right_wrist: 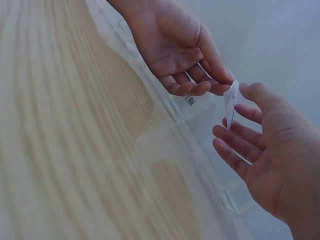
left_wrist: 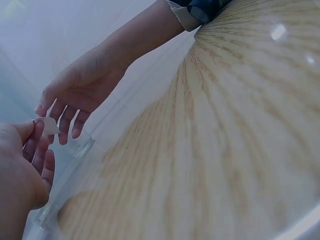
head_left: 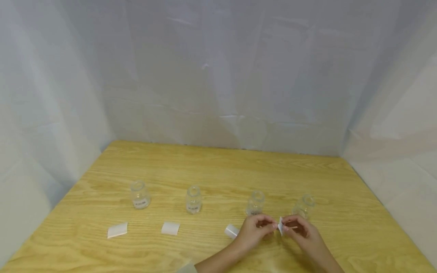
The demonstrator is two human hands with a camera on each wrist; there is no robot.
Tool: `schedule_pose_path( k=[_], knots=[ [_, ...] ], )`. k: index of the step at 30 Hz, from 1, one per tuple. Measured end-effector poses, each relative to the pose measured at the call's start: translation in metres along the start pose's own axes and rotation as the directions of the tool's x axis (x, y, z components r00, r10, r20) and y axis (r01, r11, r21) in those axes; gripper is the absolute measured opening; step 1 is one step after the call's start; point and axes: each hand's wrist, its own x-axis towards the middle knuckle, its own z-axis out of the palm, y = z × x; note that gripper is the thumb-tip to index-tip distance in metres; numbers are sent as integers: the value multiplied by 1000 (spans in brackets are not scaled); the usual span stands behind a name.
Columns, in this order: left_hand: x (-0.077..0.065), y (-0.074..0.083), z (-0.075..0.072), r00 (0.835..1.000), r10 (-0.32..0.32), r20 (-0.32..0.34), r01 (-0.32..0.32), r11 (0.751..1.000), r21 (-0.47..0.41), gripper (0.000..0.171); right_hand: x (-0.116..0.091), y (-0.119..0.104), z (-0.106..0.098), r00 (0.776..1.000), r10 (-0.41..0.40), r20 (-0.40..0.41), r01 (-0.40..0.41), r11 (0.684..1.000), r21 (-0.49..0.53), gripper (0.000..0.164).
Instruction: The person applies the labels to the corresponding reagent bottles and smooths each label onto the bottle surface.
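Note:
A small white label (head_left: 280,226) is held up between my two hands, above the front right of the table. My left hand (head_left: 254,231) pinches one edge of it between thumb and fingertips. On the opposite edge, the thumb and fingers of my right hand (head_left: 304,233) pinch it too. Dark print shows on the label (right_wrist: 231,102) in the right wrist view, where it looks bent. Just beyond the hands stand two clear glass jars, one behind my left hand (head_left: 255,201) and one behind my right hand; the fingers partly cover both.
Farther left on the wooden table (head_left: 211,167) stand two more glass jars, the leftmost jar (head_left: 140,195) and a second jar (head_left: 193,200), both with printed labels. Curled white paper pieces lie in front: left piece (head_left: 117,229), middle piece (head_left: 170,228), right piece (head_left: 231,231). White sheeting surrounds the table.

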Motion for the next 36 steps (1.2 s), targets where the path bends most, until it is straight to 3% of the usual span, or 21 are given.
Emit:
schedule_pose_path(
  k=[7, 16, 25, 32, 36],
  knots=[
    [-1, 1, -1, 1000, 20, 20, -20, 1000, 4, 11, -1, -3, 2, 1000, 29, 13, -28, 1000, -4, 17],
    [-3, 0, -5, 991, 77, 111, -82, 996, 42, 14, 0, -7, 2, 998, 62, 33, -60, 997, -49, 14],
    [-4, 1, -4, 989, 101, 107, -116, 982, 147, 11, -1, -6, 3, 998, 40, 51, -38, 999, -39, 11],
    [-4, 2, -3, 993, 72, 98, -86, 984, 157, 10, -1, -5, 1, 999, 13, 46, -11, 1000, -29, 8],
    [-11, 21, -2, 994, 55, 91, -67, 988, 139, 9, -2, -6, 0, 1000, -1, 15, 1, 1000, -28, 6]
  ],
)
